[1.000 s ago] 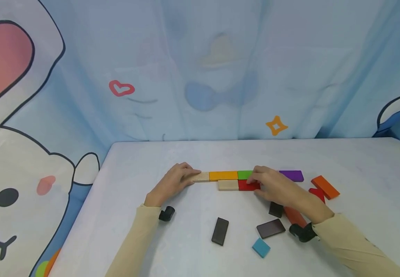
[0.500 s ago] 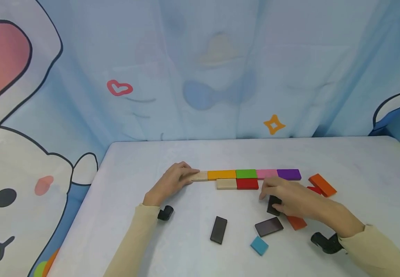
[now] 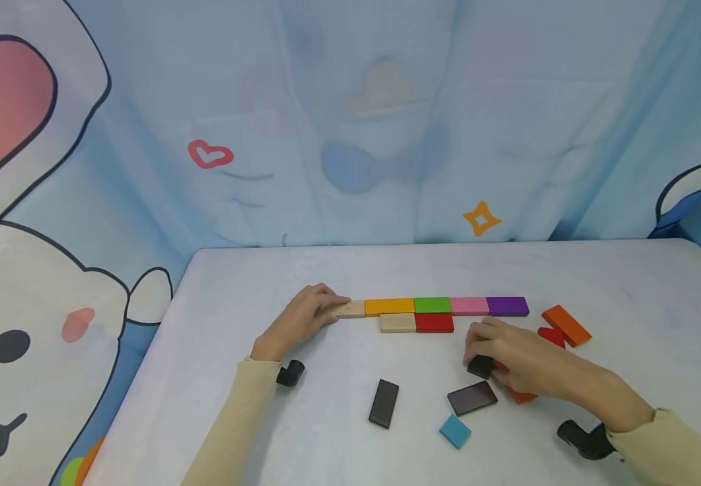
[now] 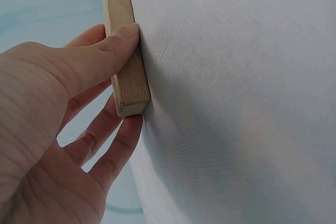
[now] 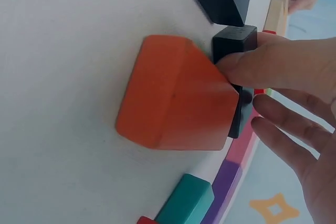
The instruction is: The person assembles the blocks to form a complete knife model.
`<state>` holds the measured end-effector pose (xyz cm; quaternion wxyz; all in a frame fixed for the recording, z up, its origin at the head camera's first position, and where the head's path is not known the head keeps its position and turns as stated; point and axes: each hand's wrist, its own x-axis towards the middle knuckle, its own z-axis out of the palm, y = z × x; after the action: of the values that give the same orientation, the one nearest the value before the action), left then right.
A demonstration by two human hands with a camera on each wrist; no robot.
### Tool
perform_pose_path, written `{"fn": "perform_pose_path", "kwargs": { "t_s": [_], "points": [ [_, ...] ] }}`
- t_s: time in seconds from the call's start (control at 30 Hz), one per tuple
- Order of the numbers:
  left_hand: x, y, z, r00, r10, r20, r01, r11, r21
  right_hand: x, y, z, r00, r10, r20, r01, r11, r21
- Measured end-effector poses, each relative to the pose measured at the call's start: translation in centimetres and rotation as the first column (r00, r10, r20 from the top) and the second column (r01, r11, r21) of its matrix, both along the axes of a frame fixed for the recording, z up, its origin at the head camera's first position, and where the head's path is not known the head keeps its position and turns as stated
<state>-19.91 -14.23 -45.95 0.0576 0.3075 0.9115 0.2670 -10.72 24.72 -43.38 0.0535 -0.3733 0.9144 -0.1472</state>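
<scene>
Block (image 3: 480, 367), black, in right grip (image 3: 520, 354), perhaps against orange block (image 5: 176, 95)

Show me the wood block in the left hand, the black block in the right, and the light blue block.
Wood block (image 4: 130, 81), left wrist view: long face, near one end.
Black block (image 3: 480, 366), head view: middle of its uncovered part.
Light blue block (image 3: 455, 430), head view: top face, center.

The back row of blocks (image 3: 432, 306) lies on the table (image 3: 326, 432), the left hand (image 3: 300, 320) at its left end block (image 3: 353, 309). A short row (image 3: 399, 323) touches its front side. Before its right half, the right hand (image 3: 523, 354) holds a loose block (image 3: 480, 366); farther before the row lie a lone block (image 3: 383, 403) and, rightward, a front pair (image 3: 472, 398). Past its right end, two stray blocks (image 3: 567, 327) seemingly touch.
</scene>
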Motion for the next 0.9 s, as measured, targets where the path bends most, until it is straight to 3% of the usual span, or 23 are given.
{"fn": "perform_pose_path", "kwargs": {
  "t_s": [0.13, 0.67, 0.9],
  "points": [
    [-0.1, 0.0, -0.1, 1.000, -0.005, -0.009, 0.005, 1.000, 0.000, -0.1, -0.2, -0.1, 1.000, 0.004, -0.016, -0.004, 1.000, 0.014],
    [0.0, 0.1, 0.0, 1.000, -0.005, -0.012, 0.005, 1.000, 0.007, -0.6, -0.5, -0.1, 0.997, -0.053, 0.056, 0.051, 0.998, 0.043],
    [0.0, 0.1, 0.0, 1.000, -0.002, -0.012, 0.001, 1.000, -0.007, -0.9, -1.4, 0.2, 0.993, -0.119, 0.001, 0.119, 0.990, 0.070]
  ]
}}
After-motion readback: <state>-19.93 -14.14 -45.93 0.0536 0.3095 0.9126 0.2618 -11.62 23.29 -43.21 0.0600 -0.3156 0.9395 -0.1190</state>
